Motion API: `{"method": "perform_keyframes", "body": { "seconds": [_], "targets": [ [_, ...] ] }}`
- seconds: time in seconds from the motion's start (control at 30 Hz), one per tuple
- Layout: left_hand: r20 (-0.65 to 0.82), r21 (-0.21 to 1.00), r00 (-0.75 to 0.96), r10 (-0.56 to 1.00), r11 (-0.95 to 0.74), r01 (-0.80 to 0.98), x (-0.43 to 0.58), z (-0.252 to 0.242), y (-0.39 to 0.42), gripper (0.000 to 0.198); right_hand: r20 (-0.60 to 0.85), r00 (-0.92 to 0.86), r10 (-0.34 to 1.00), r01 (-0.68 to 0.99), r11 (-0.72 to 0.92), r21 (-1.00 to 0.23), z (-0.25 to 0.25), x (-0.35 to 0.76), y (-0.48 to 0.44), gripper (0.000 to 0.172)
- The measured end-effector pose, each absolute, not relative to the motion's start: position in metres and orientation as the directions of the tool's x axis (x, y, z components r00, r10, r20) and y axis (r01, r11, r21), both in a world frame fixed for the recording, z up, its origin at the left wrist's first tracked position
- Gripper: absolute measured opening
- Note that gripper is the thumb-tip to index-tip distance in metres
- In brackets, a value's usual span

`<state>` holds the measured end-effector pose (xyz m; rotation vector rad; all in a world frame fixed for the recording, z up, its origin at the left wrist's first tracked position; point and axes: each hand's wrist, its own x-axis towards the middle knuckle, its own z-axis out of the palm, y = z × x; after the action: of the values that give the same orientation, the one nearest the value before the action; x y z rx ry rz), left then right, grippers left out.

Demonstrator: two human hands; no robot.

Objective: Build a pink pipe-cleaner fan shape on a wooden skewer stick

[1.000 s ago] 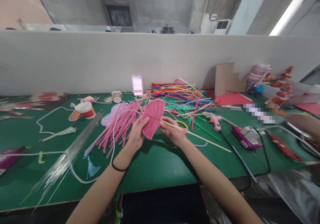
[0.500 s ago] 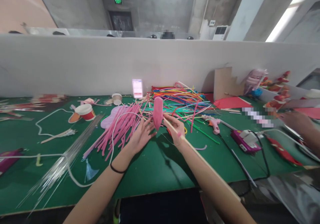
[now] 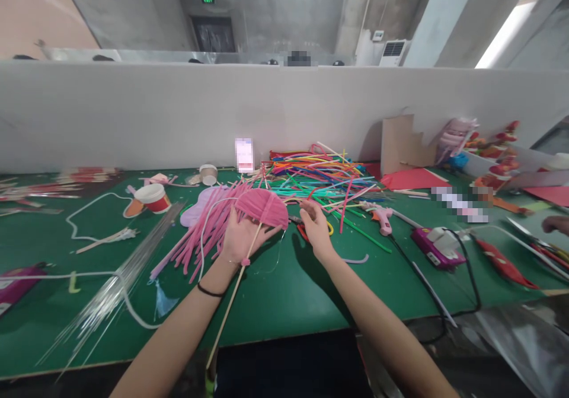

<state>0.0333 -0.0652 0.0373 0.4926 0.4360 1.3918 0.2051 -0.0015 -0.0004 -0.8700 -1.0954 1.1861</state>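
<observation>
My left hand [image 3: 237, 241] is palm up under a pink fuzzy fan-shaped piece [image 3: 263, 208] and holds it, with the stick across the palm. The fan's thin wooden stick [image 3: 229, 318] slants down over my wrist toward my lap, and a small pink bead-like lump [image 3: 246, 261] sits on it. To the right of the fan is my right hand [image 3: 316, 229], apart from it, with bent fingers drawn together. Whatever is between those fingertips, if anything, I cannot make out. Scissors with red and yellow handles [image 3: 302, 232] lie partly behind the right hand. A fine wire or thread hangs below the fan.
Pink pipe cleaners [image 3: 208, 226] lie left of centre, with multicoloured ones [image 3: 315, 166] behind. Clear thin rods [image 3: 128, 267] and a paper cup [image 3: 152, 198] are left. A glue gun [image 3: 382, 220] and a purple power strip [image 3: 438, 250] stand right. Another person's hand [image 3: 555, 225] shows far right.
The fan has turned from edge-on to broad side facing me and moved left onto my left hand. My right hand has let go of it; the stick now points down-left.
</observation>
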Motion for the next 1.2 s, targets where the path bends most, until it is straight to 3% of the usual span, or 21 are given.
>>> {"method": "perform_keyframes", "body": {
  "seconds": [0.13, 0.2, 0.5, 0.63, 0.73, 0.87, 1.2],
  "targets": [
    [-0.016, 0.587, 0.110, 0.994, 0.099, -0.804, 0.040, 0.042, -0.072, 0.059, 0.021, -0.115, 0.993, -0.305, -0.015, -0.952, 0.000, 0.200, -0.004, 0.038],
    [-0.025, 0.590, 0.139, 0.990, 0.127, -0.797, 0.041, 0.041, -0.074, 0.059, 0.009, -0.210, 0.978, -0.282, -0.052, -0.958, 0.004, 0.199, -0.007, 0.037],
    [-0.064, 0.649, 0.207, 0.976, 0.198, -0.735, 0.020, 0.033, -0.069, 0.062, 0.164, -0.159, 0.974, -0.272, 0.116, -0.955, 0.006, 0.205, -0.006, 0.032],
    [-0.109, 0.783, 0.113, 0.988, 0.155, -0.603, 0.008, 0.026, -0.064, 0.031, 0.136, -0.063, 0.989, -0.337, 0.108, -0.935, 0.004, 0.205, -0.001, 0.030],
    [-0.114, 0.842, -0.014, 0.993, 0.090, -0.531, 0.006, 0.021, -0.059, 0.019, 0.032, -0.143, 0.989, -0.482, -0.041, -0.875, 0.004, 0.206, 0.002, 0.032],
    [-0.081, 0.791, -0.165, 0.983, -0.038, -0.611, 0.009, 0.018, -0.053, 0.016, -0.116, -0.339, 0.934, -0.531, -0.291, -0.796, 0.007, 0.207, 0.000, 0.029],
    [-0.024, 0.888, -0.237, 0.971, -0.088, -0.451, 0.012, 0.012, -0.051, 0.023, -0.115, -0.413, 0.903, -0.468, -0.318, -0.824, 0.005, 0.205, -0.003, 0.026]
  ]
}}
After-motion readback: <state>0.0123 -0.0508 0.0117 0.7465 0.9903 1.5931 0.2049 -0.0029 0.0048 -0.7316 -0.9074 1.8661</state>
